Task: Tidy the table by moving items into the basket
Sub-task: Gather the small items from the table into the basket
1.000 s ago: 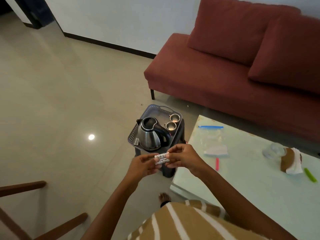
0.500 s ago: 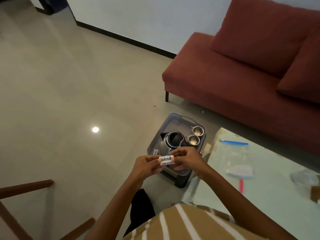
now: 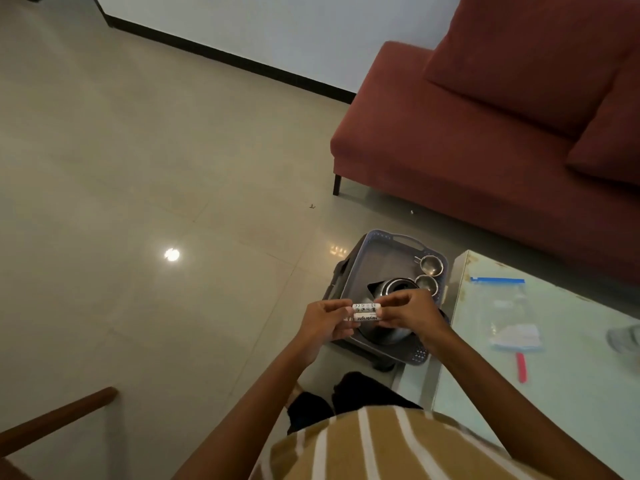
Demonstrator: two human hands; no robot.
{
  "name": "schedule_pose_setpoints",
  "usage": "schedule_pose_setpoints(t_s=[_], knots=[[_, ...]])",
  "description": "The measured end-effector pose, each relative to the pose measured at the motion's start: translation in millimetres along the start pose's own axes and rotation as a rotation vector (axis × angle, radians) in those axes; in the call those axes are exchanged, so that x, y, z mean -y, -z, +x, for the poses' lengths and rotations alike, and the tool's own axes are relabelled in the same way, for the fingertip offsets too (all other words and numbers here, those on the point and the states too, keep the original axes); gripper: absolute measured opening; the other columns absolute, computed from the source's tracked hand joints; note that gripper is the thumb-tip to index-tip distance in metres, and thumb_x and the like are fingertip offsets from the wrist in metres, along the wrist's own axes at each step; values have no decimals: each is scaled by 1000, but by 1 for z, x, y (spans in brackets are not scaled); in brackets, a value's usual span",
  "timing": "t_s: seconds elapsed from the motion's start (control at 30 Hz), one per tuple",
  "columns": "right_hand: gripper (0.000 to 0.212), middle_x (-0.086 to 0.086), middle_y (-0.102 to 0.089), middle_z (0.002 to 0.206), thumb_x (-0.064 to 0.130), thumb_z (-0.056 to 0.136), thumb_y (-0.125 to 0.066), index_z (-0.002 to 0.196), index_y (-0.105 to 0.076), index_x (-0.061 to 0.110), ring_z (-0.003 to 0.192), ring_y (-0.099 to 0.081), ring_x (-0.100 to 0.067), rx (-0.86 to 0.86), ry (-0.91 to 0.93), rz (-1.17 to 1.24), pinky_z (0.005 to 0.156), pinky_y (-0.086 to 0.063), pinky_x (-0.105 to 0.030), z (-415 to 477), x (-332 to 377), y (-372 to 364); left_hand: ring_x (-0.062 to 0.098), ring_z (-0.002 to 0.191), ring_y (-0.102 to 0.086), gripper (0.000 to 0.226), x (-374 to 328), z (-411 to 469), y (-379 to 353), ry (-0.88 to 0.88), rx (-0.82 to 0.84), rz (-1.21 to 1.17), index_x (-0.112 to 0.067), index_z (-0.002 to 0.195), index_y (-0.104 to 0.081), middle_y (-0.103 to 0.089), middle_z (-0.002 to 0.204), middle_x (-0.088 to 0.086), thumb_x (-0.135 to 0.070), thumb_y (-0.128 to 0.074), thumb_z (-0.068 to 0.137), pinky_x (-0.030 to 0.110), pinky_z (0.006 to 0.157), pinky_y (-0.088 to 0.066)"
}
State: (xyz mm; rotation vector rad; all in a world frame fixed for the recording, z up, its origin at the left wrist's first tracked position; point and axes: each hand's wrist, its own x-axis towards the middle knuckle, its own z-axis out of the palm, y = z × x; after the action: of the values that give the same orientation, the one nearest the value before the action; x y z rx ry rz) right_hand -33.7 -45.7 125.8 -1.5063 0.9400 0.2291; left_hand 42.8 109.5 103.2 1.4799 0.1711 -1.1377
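Two white batteries (image 3: pixel 365 312) lie side by side between my hands, held over the near part of the grey basket (image 3: pixel 375 244). My left hand (image 3: pixel 323 325) pinches their left end and my right hand (image 3: pixel 408 315) pinches their right end. The basket sits on a low dark stand on the floor, left of the glass table (image 3: pixel 571 368). Inside it are a steel kettle (image 3: pixel 394 289), partly hidden behind my hands, and two small steel cups (image 3: pixel 431 265).
On the table lie a clear zip bag (image 3: pixel 502 306) with a blue strip, a red stick (image 3: pixel 521 367) and a clear object (image 3: pixel 625 337) at the right edge. A red sofa (image 3: pixel 485 140) stands behind. A wooden chair arm (image 3: pixel 55 420) is at lower left.
The view has swung left and down, so the basket and table now sit further right. Both hands keep hold of the batteries and now hang over the basket's near part.
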Motion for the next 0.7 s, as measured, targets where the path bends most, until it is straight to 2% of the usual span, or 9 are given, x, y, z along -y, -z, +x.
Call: schedule_pose_setpoints(t_s=[0.07, 0.13, 0.23, 0.3, 0.33, 0.4, 0.53, 0.63, 0.7], knots=[[22, -14, -67, 87, -10, 77, -64, 99, -66, -6, 73, -66, -20, -56, 3, -12, 52, -55, -14, 13, 8, 5, 17, 78, -65, 22, -8, 7, 5, 14, -14, 5, -10, 108, -62, -69, 97, 11, -12, -62, 86, 22, 63, -56], [24, -17, -66, 92, -11, 78, -64, 102, -65, -7, 80, -67, -28, -127, 17, -67, 58, -57, -18, 35, 17, 12, 15, 80, -62, 21, -15, 17, 12, 11, -55, 23, -10, 109, -62, -69, 97, 7, -14, -59, 88, 22, 65, -52], [25, -19, -70, 95, -8, 76, -66, 100, -69, -3, 84, -67, -28, -195, 109, -350, 69, -57, -28, 85, 24, 19, 15, 83, -63, 20, -23, 33, 21, 11, -187, 31, -11, 105, -64, -69, 95, 3, -15, -48, 94, 25, 76, -51], [23, -14, -72, 94, -4, 77, -64, 98, -72, 2, 86, -67, -25, -145, 171, -608, 75, -54, -32, 117, 24, 18, 15, 83, -63, 21, -28, 41, 25, 15, -246, 25, -13, 101, -64, -69, 93, 2, -15, -43, 96, 27, 78, -50], [22, -12, -73, 93, -1, 78, -62, 97, -73, 4, 87, -67, -25, -109, 182, -704, 73, -51, -30, 132, 23, 16, 14, 81, -63, 21, -32, 45, 26, 19, -262, 22, -13, 100, -64, -69, 92, 2, -14, -43, 96, 26, 77, -49], [21, -14, -73, 89, -1, 79, -57, 91, -74, 3, 85, -66, -26, -34, 173, -815, 67, -46, -28, 160, 17, 9, 13, 76, -63, 21, -39, 52, 26, 31, -284, 18, -11, 98, -64, -69, 88, 2, -13, -43, 95, 23, 70, -48], [19, -18, -63, 73, -3, 75, -53, 63, -66, 3, 71, -57, -27, 67, 94, -981, 61, -37, -28, 215, -9, -2, 11, 68, -59, 21, -54, 72, 14, 54, -316, 44, -8, 99, -63, -67, 86, 3, -12, -43, 95, 19, 60, -44], [13, -21, -66, 84, 0, 77, -56, 78, -69, -1, 80, -61, -30, 103, 24, -993, 65, -39, -28, 242, -24, -8, 12, 72, -59, 22, -61, 83, 5, 44, -286, 67, -8, 101, -63, -67, 90, 3, -11, -42, 95, 19, 61, -44], [11, -21, -66, 86, 2, 79, -58, 78, -69, 1, 83, -62, -31, 127, -18, -1003, 66, -40, -28, 257, -33, -11, 13, 74, -59, 20, -63, 87, 3, 43, -266, 50, -9, 100, -62, -67, 88, 2, -10, -42, 95, 16, 59, -44]])
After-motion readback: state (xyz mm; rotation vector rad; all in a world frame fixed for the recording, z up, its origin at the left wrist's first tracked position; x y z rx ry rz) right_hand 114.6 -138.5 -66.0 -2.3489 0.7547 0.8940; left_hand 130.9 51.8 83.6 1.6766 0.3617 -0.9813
